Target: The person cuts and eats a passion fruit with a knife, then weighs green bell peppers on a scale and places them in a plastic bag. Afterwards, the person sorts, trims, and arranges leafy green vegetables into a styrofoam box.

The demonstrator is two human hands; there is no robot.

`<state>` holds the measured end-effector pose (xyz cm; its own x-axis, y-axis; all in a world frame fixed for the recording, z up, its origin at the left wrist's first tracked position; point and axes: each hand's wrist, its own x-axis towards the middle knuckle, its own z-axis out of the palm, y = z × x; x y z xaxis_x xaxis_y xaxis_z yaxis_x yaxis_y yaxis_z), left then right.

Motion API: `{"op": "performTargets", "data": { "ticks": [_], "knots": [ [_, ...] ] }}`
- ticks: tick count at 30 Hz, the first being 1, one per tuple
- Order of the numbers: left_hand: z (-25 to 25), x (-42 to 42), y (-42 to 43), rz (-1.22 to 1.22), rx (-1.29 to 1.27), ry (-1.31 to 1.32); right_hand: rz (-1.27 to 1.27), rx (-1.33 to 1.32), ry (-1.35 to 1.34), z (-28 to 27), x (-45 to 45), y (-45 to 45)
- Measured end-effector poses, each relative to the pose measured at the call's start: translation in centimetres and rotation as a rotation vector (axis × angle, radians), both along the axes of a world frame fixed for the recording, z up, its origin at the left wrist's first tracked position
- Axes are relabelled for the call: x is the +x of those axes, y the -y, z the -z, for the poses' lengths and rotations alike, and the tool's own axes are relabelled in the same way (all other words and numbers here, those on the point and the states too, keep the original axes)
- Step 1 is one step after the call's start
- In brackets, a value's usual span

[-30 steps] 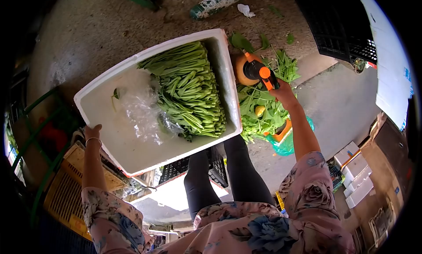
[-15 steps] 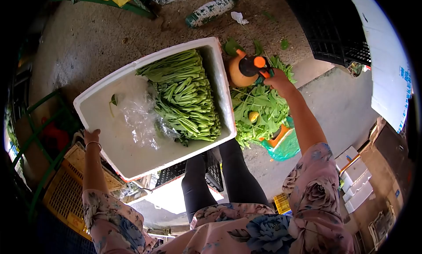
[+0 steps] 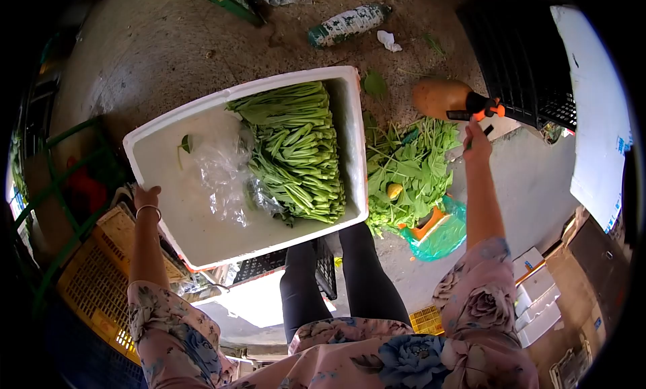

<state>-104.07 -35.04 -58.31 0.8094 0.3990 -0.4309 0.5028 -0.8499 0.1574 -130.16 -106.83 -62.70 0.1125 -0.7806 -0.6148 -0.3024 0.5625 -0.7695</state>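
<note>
My left hand (image 3: 146, 199) grips the left edge of a white foam box (image 3: 195, 238). Inside the box, a stack of green leafy stems (image 3: 296, 153) lies at the right, beside crumpled clear plastic (image 3: 225, 174) and one loose leaf (image 3: 186, 144). To the right of the box, my right hand (image 3: 476, 141) is closed around the handle of an orange spray bottle (image 3: 441, 98) with a black and orange head. The bottle is tilted on its side, its head toward the right. Below it lies a pile of loose greens (image 3: 417, 170).
A green plastic bag (image 3: 444, 234) lies by the greens. Black crates (image 3: 518, 66) and a white board (image 3: 595, 120) stand at the right. A green-and-white cylinder (image 3: 350, 26) is on the floor. Yellow crates (image 3: 94, 288) are at the lower left.
My right hand has carried the spray bottle to the right, away from the box, and tipped it sideways. My left hand still holds the box edge.
</note>
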Motion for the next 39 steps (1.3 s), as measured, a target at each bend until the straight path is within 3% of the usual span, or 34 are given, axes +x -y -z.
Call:
{"op": "performTargets", "data": {
  "ticks": [1,2,3,4,5,6,7,8,9,15,17,23,25,29,31,33,35,36,39],
  "knots": [
    [0.1,-0.1,0.1,-0.012,0.002,0.005,0.089,-0.069,-0.183,0.1,-0.5,-2.1],
    [0.1,-0.1,0.3,-0.023,0.004,0.009,-0.052,-0.167,-0.456,0.2,-0.9,-4.7],
    [0.3,0.0,0.6,-0.030,-0.005,0.019,-0.291,-0.200,-0.512,-0.2,-0.9,-8.3],
    [0.2,0.1,0.7,-0.042,0.032,0.007,-0.810,-0.643,-0.543,5.1,-3.6,-10.4],
    [0.1,0.0,0.7,-0.052,0.075,-0.012,-1.133,-0.331,-0.652,3.2,-0.7,-14.1],
    [0.0,-0.2,0.6,-0.059,0.081,-0.011,-0.973,-0.242,-0.450,2.5,0.8,-17.8],
    [-0.1,-0.2,0.5,-0.042,0.011,-0.013,-0.956,0.007,-0.461,3.4,2.6,-19.4],
    [-0.2,-0.1,0.5,-0.023,-0.059,-0.014,-0.915,-0.026,-0.438,7.1,2.9,-20.3],
    [-0.7,0.0,0.9,-0.025,-0.052,-0.013,-0.811,0.028,-0.241,7.1,4.2,-21.3],
    [-0.5,0.1,1.2,-0.043,-0.084,-0.029,-1.004,-0.073,-0.411,8.4,5.1,-21.0],
    [-1.3,-0.2,0.9,0.008,-0.232,-0.024,-0.981,-0.121,-0.485,9.3,4.7,-21.4],
    [0.2,1.4,2.7,0.072,-0.222,0.050,-0.838,-0.238,-0.420,4.6,5.6,-18.0],
    [-0.1,2.1,7.6,-0.037,-0.494,0.097,-0.824,-0.307,-0.409,2.0,7.3,-14.6],
    [1.6,4.4,12.0,-0.042,-0.567,0.117,-0.826,-0.397,-0.406,-1.8,11.2,-10.5],
    [1.9,5.2,14.4,-0.095,-0.406,0.089,-0.826,-0.455,-0.424,0.1,12.0,-8.4],
    [3.2,5.8,15.1,-0.154,-0.419,-0.008,-0.836,-0.558,-0.427,2.1,12.5,-7.4],
    [6.4,6.0,14.4,0.043,-0.756,0.209,-0.850,-0.562,-0.512,1.9,14.2,-7.2],
    [7.7,6.6,13.5,-0.007,-0.858,0.083,-0.869,-0.571,-0.593,1.6,14.7,-7.2],
    [7.1,4.8,14.7,-0.008,-0.804,0.162,-0.963,-0.528,-0.690,1.4,15.4,-6.7]
  ]
}}
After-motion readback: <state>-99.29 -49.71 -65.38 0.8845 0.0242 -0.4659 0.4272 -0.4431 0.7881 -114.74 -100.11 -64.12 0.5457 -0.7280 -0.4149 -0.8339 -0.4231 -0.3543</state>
